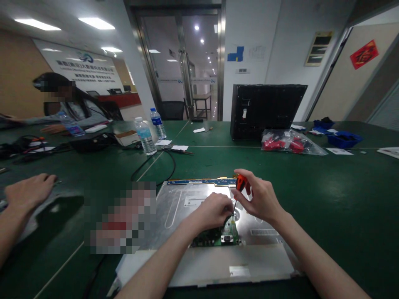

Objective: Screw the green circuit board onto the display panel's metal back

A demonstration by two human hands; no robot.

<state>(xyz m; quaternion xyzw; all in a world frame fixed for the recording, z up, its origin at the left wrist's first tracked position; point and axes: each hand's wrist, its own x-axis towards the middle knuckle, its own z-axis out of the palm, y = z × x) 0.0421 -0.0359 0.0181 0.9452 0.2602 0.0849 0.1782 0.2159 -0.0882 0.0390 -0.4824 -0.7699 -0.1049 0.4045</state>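
A screwdriver [240, 182] with an orange and black handle is gripped in my right hand [263, 197], its thin shaft pointing down. The tip meets the area by my left hand [216, 209], whose fingers are closed close to the shaft; what they pinch, if anything, is hidden. Beneath both hands lies a green circuit board [215, 236] with a silver connector [227, 238]. It sits on the metal back of a flat display panel [174, 207]. Along the panel's far edge runs a narrow blue circuit strip [199, 182].
On the green table [343, 199] stand a black monitor casing [269, 110], a plastic bag with red items [289, 142], blue trays [344, 139] and water bottles [145, 136]. Another person's hand [29, 191] rests at the left. A second person [75, 104] sits farther back.
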